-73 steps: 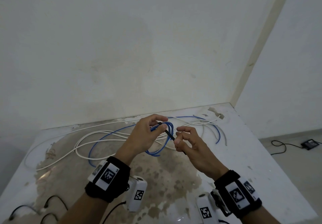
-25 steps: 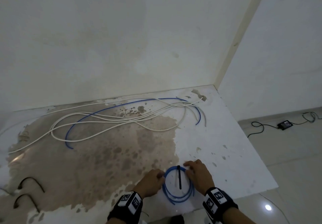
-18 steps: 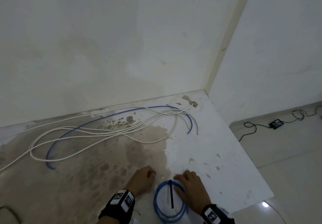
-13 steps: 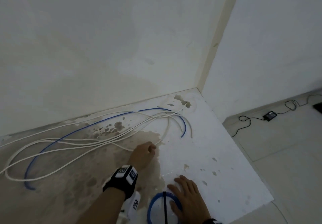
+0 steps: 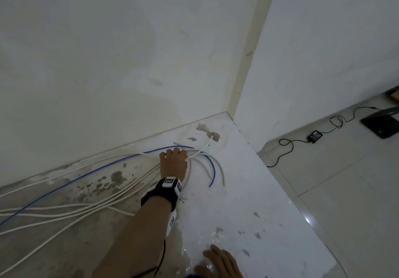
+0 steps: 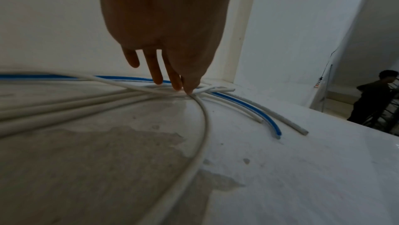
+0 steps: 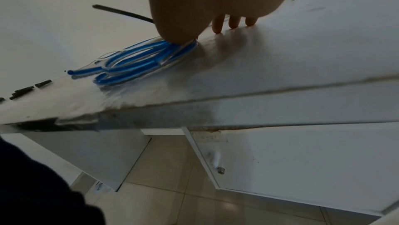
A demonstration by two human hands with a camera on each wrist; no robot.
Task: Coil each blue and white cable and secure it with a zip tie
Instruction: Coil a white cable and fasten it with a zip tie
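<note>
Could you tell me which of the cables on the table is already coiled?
The blue cable under the right hand, wound into loops; the others lie loose by the left hand.

The painted surface (image 5: 248, 202) is white toward its right edge and blotched brown-grey toward its left. Across it run off-white plastic cables (image 5: 64, 210) and one bright blue plastic cable (image 5: 86, 176). The wristband (image 5: 166, 189) is black with black-and-white square markers.

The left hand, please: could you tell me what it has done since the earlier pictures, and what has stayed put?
The left hand let go of the tied blue coil and reached far across the table to the loose cables, fingertips now touching the white cables where they cross. The right hand stays pressed flat on the coil near the table's front edge.
</note>
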